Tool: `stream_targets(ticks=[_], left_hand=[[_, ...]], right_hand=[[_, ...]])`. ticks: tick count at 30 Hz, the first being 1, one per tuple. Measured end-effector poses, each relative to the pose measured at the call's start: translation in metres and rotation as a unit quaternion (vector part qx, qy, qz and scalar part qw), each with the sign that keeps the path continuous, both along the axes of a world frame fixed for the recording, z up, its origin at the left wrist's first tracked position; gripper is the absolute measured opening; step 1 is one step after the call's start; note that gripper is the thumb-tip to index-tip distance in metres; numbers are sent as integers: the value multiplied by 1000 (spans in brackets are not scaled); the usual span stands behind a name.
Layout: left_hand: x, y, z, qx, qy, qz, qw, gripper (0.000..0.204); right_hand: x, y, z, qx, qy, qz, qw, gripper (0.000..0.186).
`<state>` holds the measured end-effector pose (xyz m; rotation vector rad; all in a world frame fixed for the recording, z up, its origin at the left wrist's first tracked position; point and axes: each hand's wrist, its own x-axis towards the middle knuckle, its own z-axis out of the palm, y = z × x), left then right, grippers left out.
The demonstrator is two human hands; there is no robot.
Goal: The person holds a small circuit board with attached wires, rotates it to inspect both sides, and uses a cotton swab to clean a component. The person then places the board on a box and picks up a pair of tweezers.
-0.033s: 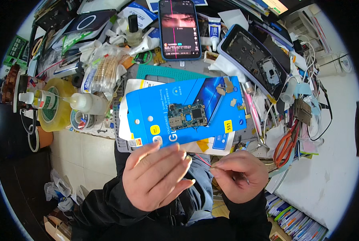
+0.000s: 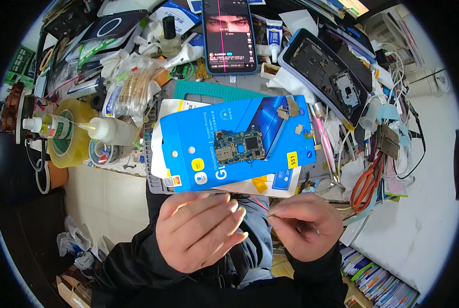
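My left hand (image 2: 201,231) is in front of the bench's near edge, palm turned inward, fingers loosely stretched and slightly bent. Nothing shows in it. Across from it, my right hand (image 2: 306,226) is closed with thumb and forefinger pinched; what they hold is too small to make out. A thin red wire (image 2: 259,202) runs up to those fingertips; whether it is gripped I cannot tell. Beyond both hands, a phone circuit board (image 2: 252,145) lies on a blue flat cardboard box (image 2: 188,138). Small metal shield pieces (image 2: 288,109) rest at the box's upper right.
A phone (image 2: 230,38) stands at the back, screen lit. An opened phone housing (image 2: 327,72) lies back right, near orange-handled scissors (image 2: 365,190). At left are a white dropper bottle (image 2: 108,130), a tape roll (image 2: 65,151) and bagged cotton swabs (image 2: 135,90).
The fingers of my left hand have drawn back a little from the box's near edge, which they overlapped before. My right hand keeps its pinch in nearly the same place.
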<state>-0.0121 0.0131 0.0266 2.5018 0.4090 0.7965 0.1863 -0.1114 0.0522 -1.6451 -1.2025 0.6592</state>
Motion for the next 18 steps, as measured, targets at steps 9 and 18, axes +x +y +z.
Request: stream_targets(ticks=[9, 18], left_hand=[[-18, 3, -17, 18, -76, 12, 997, 37], [-53, 20, -18, 2, -57, 42, 997, 35]], right_hand=[[-11, -4, -2, 103, 148, -80, 980, 37], [-7, 13, 20, 78, 2, 17, 997, 36]])
